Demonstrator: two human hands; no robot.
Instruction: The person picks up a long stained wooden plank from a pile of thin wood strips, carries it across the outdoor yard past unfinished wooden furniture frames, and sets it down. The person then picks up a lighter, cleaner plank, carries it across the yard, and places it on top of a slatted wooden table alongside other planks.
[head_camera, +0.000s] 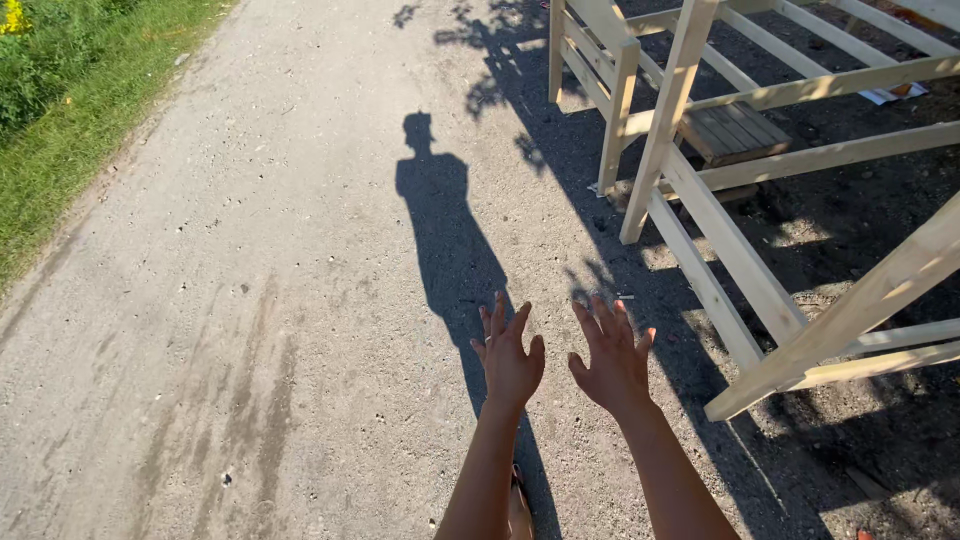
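My left hand (510, 360) and my right hand (612, 358) are stretched out in front of me, side by side, backs toward the camera. Both have their fingers spread and hold nothing. They hover over a gravel path (280, 300), touching nothing. My own long shadow (440, 230) falls on the gravel just beyond the left hand. The nearest thing to my right hand is a pale wooden frame (740, 260) of bare beams, standing to its right.
The wooden frame fills the right side, with slanted beams, a small slatted step (735, 130) and dark soil (860, 230) under it. A strip of grass (60, 120) borders the path at the far left. Tree shadows (500, 70) cross the path ahead.
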